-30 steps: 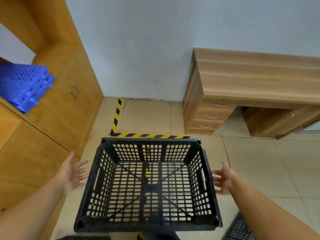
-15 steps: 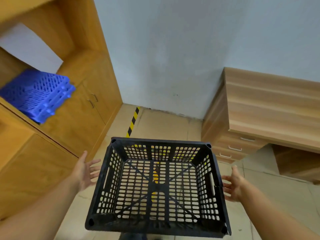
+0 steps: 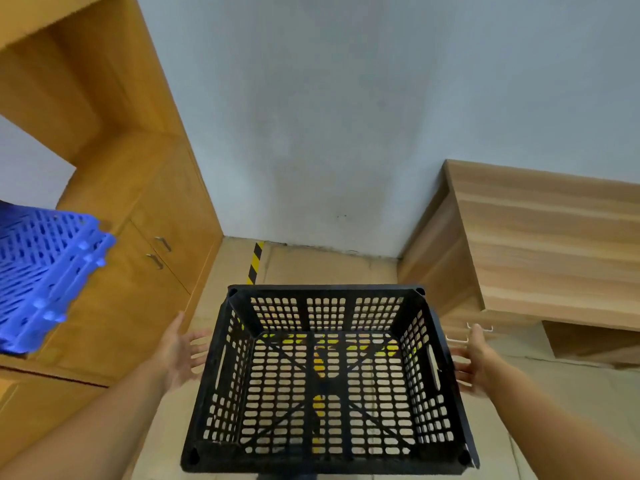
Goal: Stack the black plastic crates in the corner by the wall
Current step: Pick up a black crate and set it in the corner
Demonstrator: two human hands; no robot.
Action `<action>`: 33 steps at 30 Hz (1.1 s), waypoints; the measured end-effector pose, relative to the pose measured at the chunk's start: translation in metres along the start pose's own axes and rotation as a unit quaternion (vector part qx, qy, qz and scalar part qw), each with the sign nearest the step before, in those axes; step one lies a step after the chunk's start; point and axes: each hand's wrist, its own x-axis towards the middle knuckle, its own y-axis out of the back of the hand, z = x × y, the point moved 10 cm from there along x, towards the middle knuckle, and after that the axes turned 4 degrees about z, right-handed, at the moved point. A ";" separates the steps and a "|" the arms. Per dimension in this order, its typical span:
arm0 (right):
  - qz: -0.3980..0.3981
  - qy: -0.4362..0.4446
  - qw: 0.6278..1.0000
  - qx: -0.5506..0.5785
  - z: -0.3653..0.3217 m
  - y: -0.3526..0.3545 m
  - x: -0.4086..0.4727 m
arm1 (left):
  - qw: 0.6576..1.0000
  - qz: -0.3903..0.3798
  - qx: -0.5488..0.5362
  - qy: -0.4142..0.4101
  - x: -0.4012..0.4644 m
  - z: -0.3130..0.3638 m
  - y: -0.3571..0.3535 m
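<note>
A black plastic crate [image 3: 329, 379] with perforated walls and floor sits upright just in front of me, open top facing up. What carries it is hidden below the frame edge. My left hand [image 3: 180, 355] hovers beside its left wall, palm inward, fingers spread, with a gap to the crate. My right hand [image 3: 474, 362] is at the right wall by the handle slot, fingers spread and very near the plastic; I cannot tell if they touch. Neither hand grips anything. The corner floor [image 3: 325, 265] by the grey wall lies ahead.
Yellow-black tape [image 3: 255, 261] runs along the floor toward the wall and shows through the crate's floor. Wooden cabinets [image 3: 149, 271] line the left, with a blue plastic grid [image 3: 45, 271] on a ledge. A wooden desk [image 3: 540, 244] with drawers stands on the right.
The view has moved toward the corner and tilted up; the wall fills more of the frame. The crate now lies over the floor tape. Both hands stay spread beside the crate.
</note>
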 end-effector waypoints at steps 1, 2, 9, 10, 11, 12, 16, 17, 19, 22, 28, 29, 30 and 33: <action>0.001 0.000 1.000 0.006 -0.008 -0.007 0.002 | 1.000 -0.004 0.006 0.001 0.010 0.012 -0.002; 0.003 -0.001 1.000 0.013 -0.015 -0.013 0.004 | 1.000 -0.001 0.009 0.003 0.018 0.024 -0.004; 0.006 -0.014 0.999 0.037 -0.065 -0.048 0.028 | 0.999 0.039 0.028 -0.018 0.059 0.092 -0.019; 0.005 -0.014 0.999 0.039 -0.075 -0.052 0.033 | 0.998 0.040 0.033 -0.019 0.067 0.101 -0.024; 0.003 -0.013 0.999 0.044 -0.084 -0.057 0.040 | 0.998 0.042 0.035 -0.020 0.075 0.109 -0.029; 0.001 -0.014 0.999 0.046 -0.093 -0.061 0.047 | 0.998 0.045 0.035 -0.020 0.082 0.117 -0.034; -0.020 -0.017 0.999 0.031 -0.136 -0.079 0.077 | 0.997 0.053 0.036 -0.030 0.113 0.152 -0.058; -0.025 -0.019 0.999 0.029 -0.147 -0.084 0.085 | 0.997 0.057 0.039 -0.031 0.120 0.161 -0.065; -0.044 -0.026 0.998 0.023 -0.167 -0.095 0.107 | 0.997 0.062 0.046 -0.030 0.134 0.176 -0.079; -0.061 -0.048 0.997 0.028 -0.192 -0.115 0.143 | 0.995 0.084 0.040 -0.024 0.161 0.195 -0.098; -0.059 -0.048 0.997 -0.016 -0.240 -0.157 0.206 | 0.987 0.158 0.009 0.015 0.239 0.207 -0.125; -0.062 -0.053 0.997 -0.017 -0.245 -0.165 0.217 | 0.986 0.167 0.003 0.020 0.253 0.208 -0.128; -0.058 -0.062 0.996 -0.017 -0.249 -0.172 0.227 | 0.985 0.173 0.000 0.022 0.267 0.210 -0.131; -0.041 -0.085 0.996 -0.005 -0.256 -0.190 0.263 | 0.984 0.179 -0.001 0.023 0.310 0.216 -0.138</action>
